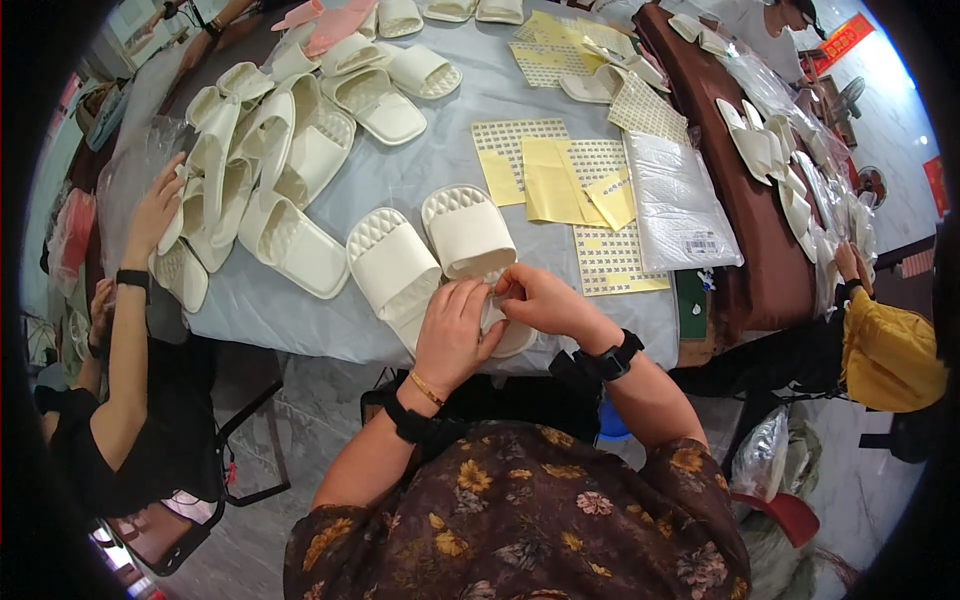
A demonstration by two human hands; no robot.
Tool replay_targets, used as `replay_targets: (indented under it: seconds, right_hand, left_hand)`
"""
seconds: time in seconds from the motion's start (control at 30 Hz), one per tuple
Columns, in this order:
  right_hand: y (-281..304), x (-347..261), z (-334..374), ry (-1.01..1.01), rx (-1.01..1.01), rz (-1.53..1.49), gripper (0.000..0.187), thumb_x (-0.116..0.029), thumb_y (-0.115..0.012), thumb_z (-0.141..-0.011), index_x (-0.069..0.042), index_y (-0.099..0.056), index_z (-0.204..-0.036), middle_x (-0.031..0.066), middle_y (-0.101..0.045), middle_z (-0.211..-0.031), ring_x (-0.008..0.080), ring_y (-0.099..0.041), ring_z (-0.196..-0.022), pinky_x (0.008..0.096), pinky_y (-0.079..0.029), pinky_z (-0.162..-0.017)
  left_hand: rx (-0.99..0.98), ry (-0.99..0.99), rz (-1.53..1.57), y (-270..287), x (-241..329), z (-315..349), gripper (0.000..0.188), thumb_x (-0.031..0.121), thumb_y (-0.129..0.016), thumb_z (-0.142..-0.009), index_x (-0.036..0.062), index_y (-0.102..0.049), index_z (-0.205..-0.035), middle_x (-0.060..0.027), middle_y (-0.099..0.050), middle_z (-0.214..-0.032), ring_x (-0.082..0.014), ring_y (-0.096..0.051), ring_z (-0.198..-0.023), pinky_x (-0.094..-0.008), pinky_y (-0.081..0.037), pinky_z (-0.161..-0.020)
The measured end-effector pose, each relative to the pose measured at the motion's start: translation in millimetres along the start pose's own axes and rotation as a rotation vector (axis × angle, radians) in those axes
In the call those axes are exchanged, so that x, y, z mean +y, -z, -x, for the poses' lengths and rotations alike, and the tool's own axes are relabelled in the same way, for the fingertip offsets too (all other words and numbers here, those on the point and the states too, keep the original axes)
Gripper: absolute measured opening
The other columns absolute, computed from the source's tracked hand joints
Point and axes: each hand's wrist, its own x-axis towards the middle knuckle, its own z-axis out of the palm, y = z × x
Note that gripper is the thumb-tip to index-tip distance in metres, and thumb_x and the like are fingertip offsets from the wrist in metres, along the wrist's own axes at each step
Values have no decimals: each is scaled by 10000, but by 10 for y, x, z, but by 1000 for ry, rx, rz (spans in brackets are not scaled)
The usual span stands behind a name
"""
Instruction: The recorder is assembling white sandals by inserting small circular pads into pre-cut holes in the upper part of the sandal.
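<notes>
A pair of cream slide slippers lies at the near edge of the table, toes pointing away from me. My left hand (450,335) crosses the heel part of the left slipper (395,268), its fingers and thumb closed at the side of the right slipper (470,235). Over that slipper's footbed my right hand (540,300) has thumb and fingertips pinched together, close to the left fingertips. Whatever is in this pinch is too small to make out.
Many cream slippers (290,140) are heaped at the left, where a co-worker's hand (155,210) touches them. Yellow sticker sheets (620,262) and a white padded envelope (680,205) lie at the right. Another co-worker (890,345) is beyond a brown-covered table (770,255).
</notes>
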Motion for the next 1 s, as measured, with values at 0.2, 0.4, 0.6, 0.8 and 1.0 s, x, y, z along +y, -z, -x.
replay_targets:
  seconds: [0.2, 0.4, 0.6, 0.8, 1.0]
  right_hand:
    - [-5, -26, -1, 2, 13, 50, 211, -70, -605, -836, 34, -602, -1020, 75, -637, -775, 143, -605, -717, 306, -491, -659]
    - [-33, 7, 78, 3, 120, 8, 285, -85, -611, -851, 32, -575, -1108, 69, -611, -734, 142, -578, -679, 314, -472, -622]
    - [-7, 226, 275, -66, 194, -169, 298, -95, -633, -861, 15, -577, -1132, 24, -574, -717, 100, -543, -652, 271, -462, -615]
    - [-48, 400, 344, 6, 251, -356, 254, -70, -617, -885, 5, -586, -1126, -10, -555, -748, 70, -515, -661, 244, -444, -608]
    - [-58, 425, 333, 32, 277, -368, 203, -48, -603, -897, 7, -602, -1092, -8, -566, -787, 65, -524, -697, 232, -447, -625]
  left_hand:
    - [-21, -21, -17, 14, -3, -3, 415, 206, -740, -780, 24, -595, -1124, -161, -576, -1221, -368, -526, -1140, -443, -430, -993]
    - [-26, -32, -49, 10, 19, 8, 333, 205, -723, -805, 46, -629, -1082, -165, -578, -1211, -363, -532, -1126, -441, -439, -977]
    - [-89, -20, -108, 73, 102, -63, 409, 214, -722, -801, 52, -629, -1165, -160, -569, -1198, -361, -539, -1081, -441, -450, -943]
    - [-88, 11, -12, 224, 100, -93, 409, 199, -715, -805, 34, -635, -1170, -159, -574, -1194, -346, -543, -1080, -433, -448, -926]
    - [43, 164, -108, 433, 32, 76, 362, 226, -706, -832, 43, -658, -1141, -178, -586, -1158, -370, -530, -1089, -463, -424, -938]
